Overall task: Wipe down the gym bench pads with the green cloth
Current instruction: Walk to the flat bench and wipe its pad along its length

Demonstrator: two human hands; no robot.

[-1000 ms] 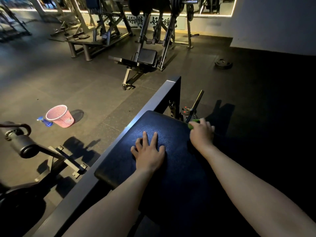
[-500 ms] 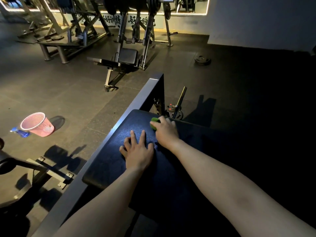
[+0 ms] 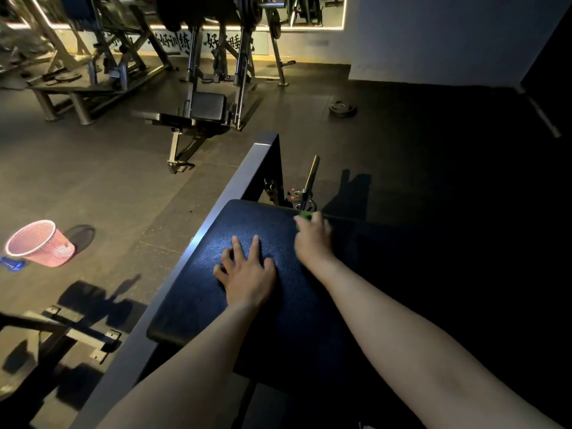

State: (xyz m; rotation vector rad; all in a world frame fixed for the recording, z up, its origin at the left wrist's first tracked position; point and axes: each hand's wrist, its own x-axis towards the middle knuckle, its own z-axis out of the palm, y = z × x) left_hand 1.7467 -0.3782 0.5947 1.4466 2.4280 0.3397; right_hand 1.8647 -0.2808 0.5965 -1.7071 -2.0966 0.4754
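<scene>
- The bench pad (image 3: 198, 298) is lying dark and pebbled along a grey steel beam (image 3: 223, 205), which is running down the pad's left edge.
- The left hand (image 3: 247, 274) is resting flat on the middle of the bench pad, its fingers straight and spread, gripping nothing.
- The right hand (image 3: 312, 239) is pressing down at the bench pad's far edge; it is motion-blurred, but its fingers are curling over the green cloth (image 3: 305, 215).
- The green cloth is sitting on the bench pad's far edge, with only a small bright bit showing past the fingertips.
- A metal bar (image 3: 310, 178) is standing tilted just beyond the bench pad's far edge.
- A pink basket (image 3: 40, 244) is sitting on the floor well to the left of the bench pad.
- A weight plate (image 3: 342, 108) is lying on the floor far beyond the bench pad.
</scene>
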